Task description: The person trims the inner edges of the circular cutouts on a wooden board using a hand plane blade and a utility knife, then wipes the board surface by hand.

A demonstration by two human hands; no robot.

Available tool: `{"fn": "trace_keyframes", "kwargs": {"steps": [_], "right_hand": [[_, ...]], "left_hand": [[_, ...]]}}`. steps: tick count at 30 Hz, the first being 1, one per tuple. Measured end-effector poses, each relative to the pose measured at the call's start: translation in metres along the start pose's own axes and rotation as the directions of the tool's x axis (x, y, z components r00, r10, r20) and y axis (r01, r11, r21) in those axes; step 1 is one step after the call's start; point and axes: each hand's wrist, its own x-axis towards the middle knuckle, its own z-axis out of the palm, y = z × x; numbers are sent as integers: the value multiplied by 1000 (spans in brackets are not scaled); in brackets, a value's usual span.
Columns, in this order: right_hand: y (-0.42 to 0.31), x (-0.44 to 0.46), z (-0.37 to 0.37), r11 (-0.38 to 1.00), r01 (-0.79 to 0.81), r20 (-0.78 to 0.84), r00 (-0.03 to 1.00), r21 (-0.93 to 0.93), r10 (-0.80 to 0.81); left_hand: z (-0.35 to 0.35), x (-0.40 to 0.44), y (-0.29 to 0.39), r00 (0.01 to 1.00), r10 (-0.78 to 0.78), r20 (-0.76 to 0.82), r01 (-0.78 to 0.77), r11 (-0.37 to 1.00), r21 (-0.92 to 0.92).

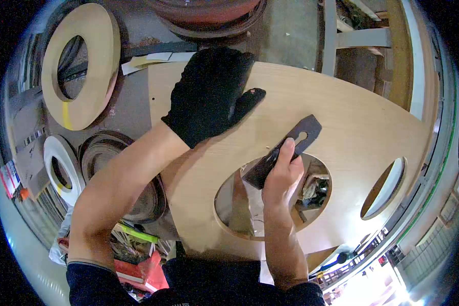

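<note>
A pale wood-grain board [362,122] with a curved outline and two oval cutouts lies in front of me. My left hand [209,94], in a black glove, rests on its upper left part, with the thumb spread away from the other fingers. My bare right hand [283,178] is closed around a dark flat plane iron [311,126] with a keyhole slot. The thumb presses near that slot. The blade is held at a slant over the rim of the larger oval cutout; whether it touches the rim I cannot tell.
At left stand a large wood-coloured roll of edge banding [104,41], a white roll [77,176] and a brown roll [104,145]. A reddish-brown roll [209,13] lies beyond the board. Paper pieces [160,57] lie at its far edge. A wooden frame [364,38] stands at upper right.
</note>
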Motion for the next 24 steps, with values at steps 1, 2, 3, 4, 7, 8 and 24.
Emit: {"fn": "trace_keyframes", "kwargs": {"steps": [1,2,3,4,7,8,24], "right_hand": [[1,3,-3,998,-14,69,998,61,10],[5,4,-7,1000,-6,114,993,31,3],[6,3,-8,999,12,114,993,29,-15],[7,3,-6,999,31,116,993,29,-34],[0,4,-6,999,45,144,989,-20,-42],[1,6,-7,998,42,159,987,-35,-36],[-27,1,-9,961,-115,232,957,-250,175]], "left_hand": [[0,2,-1,1000,8,-7,-8,1000,-16],[-2,2,-1,1000,11,-8,-11,1000,-8],[-2,2,0,1000,10,-5,-10,1000,0],[-3,2,0,1000,10,-1,-10,1000,9],[0,1,-2,998,8,-61,-11,999,-49],[2,-1,-1,998,5,-70,-8,999,-45],[1,0,3,997,6,-83,-12,997,-70]]}}
